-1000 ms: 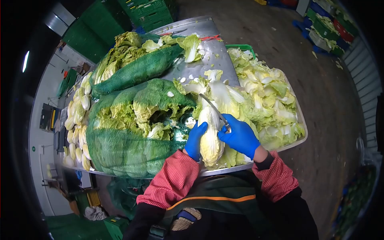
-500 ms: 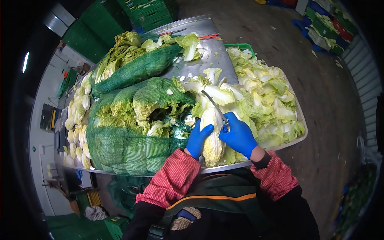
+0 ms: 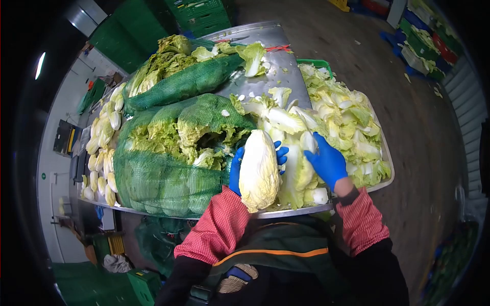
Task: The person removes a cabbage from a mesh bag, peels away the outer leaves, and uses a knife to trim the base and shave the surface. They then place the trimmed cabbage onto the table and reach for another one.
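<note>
Room: concrete floor strewn with leaf scraps, green crates stacked beyond the far end; a small green wall sign is too small to read.
Counter: steel counter, almost covered with greens.
Cabbage: pale cabbage stands near the front edge, lifted on end, just beside the net sack.
Left hand: left hand in a blue glove, grip clamped round the cabbage, fingertips showing on its far side.
Right hand: right hand, also blue-gloved, rests on the leaf pile; grip curled, but whether it holds anything cannot be told.
Leaf pile: loose trimmed leaves fill the right side.
Net sacks: big green net sack of cabbages, torn open at the top; a second sack behind it.
Far left: row of trimmed heads along the edge.
</note>
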